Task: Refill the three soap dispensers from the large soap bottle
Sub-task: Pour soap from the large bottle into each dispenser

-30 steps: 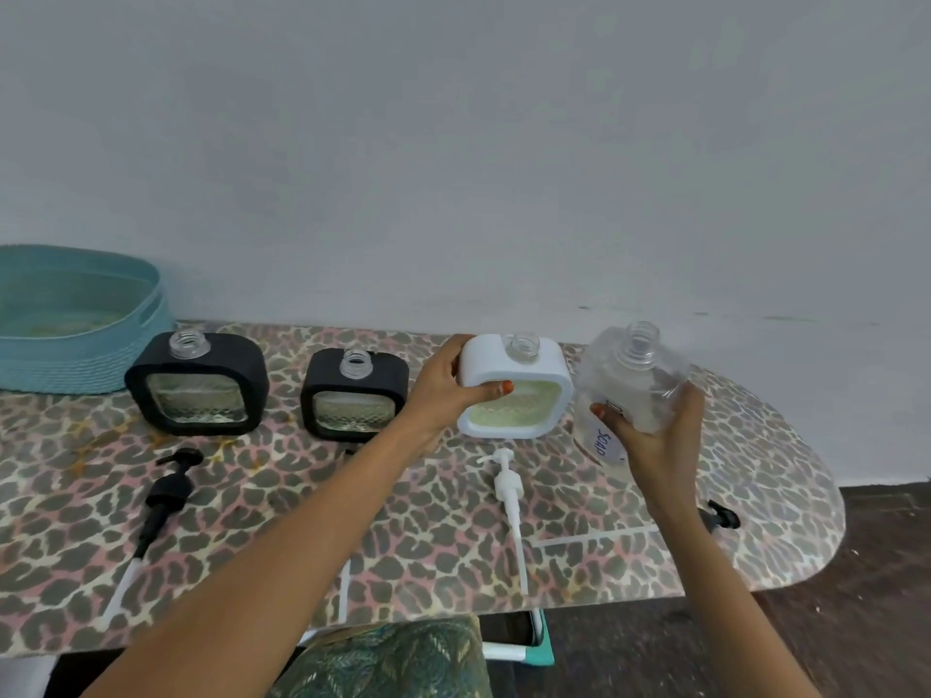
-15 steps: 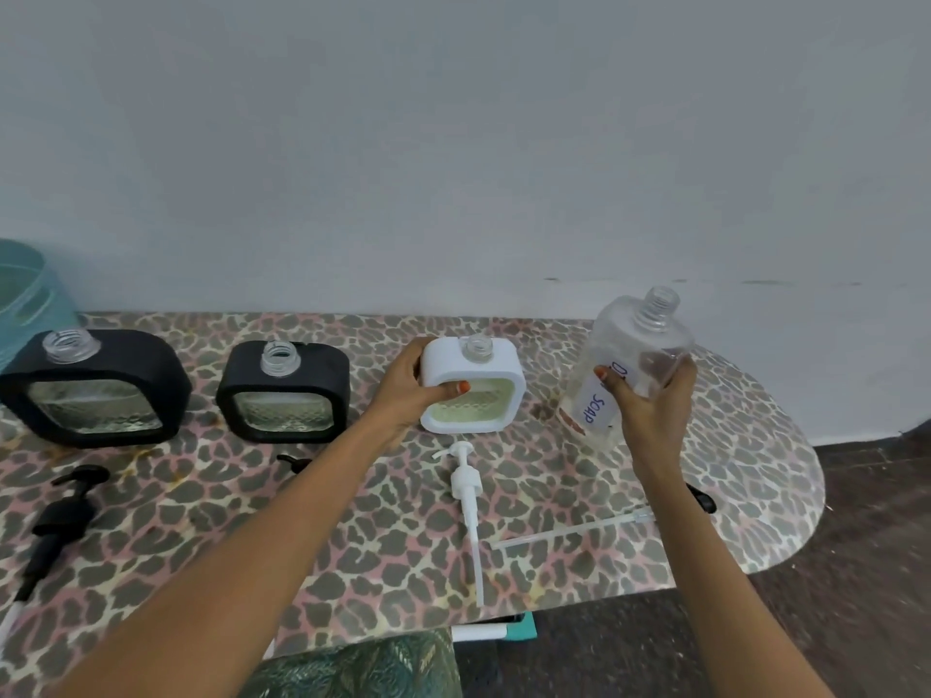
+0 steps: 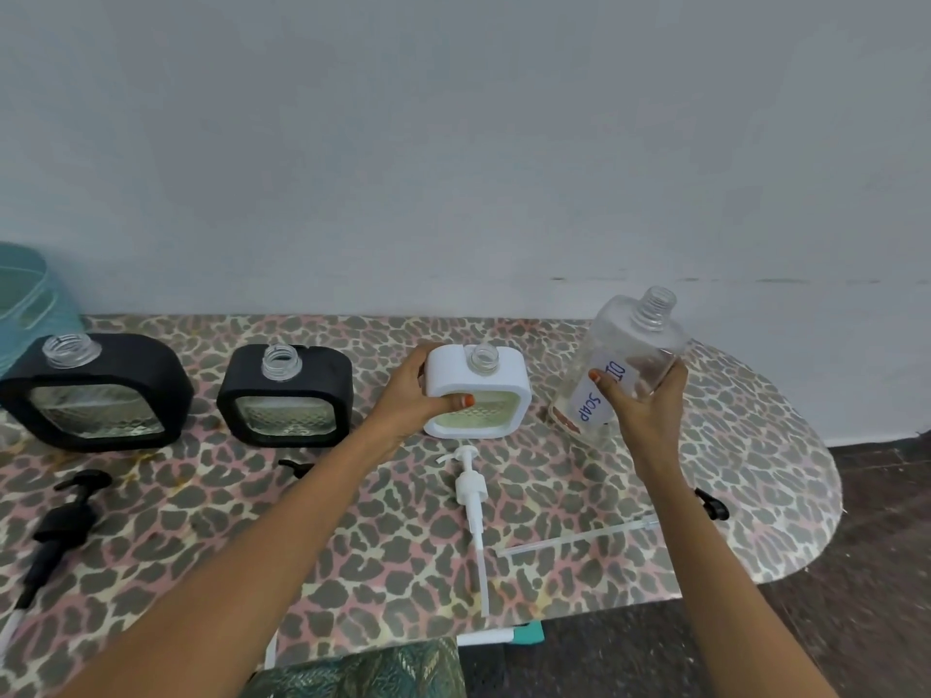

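Near the table's (image 3: 786, 506) rounded right end, bare surface behind, the right hand's (image 3: 642, 410) fingers wrap the clear, tilted, uncapped soap bottle (image 3: 624, 365); left hand (image 3: 415, 395) fingers clasp the open-necked white dispenser (image 3: 478, 392).

Teal basket (image 3: 22, 289) cut off at left edge. Middle black pump (image 3: 297, 467) mostly hidden behind left forearm. Bottle label (image 3: 592, 400) partly covered by right hand (image 3: 642, 415)

Left hand (image 3: 409, 395) around white dispenser (image 3: 478, 392), right hand (image 3: 642, 410) gripping tilted soap bottle (image 3: 624, 365).
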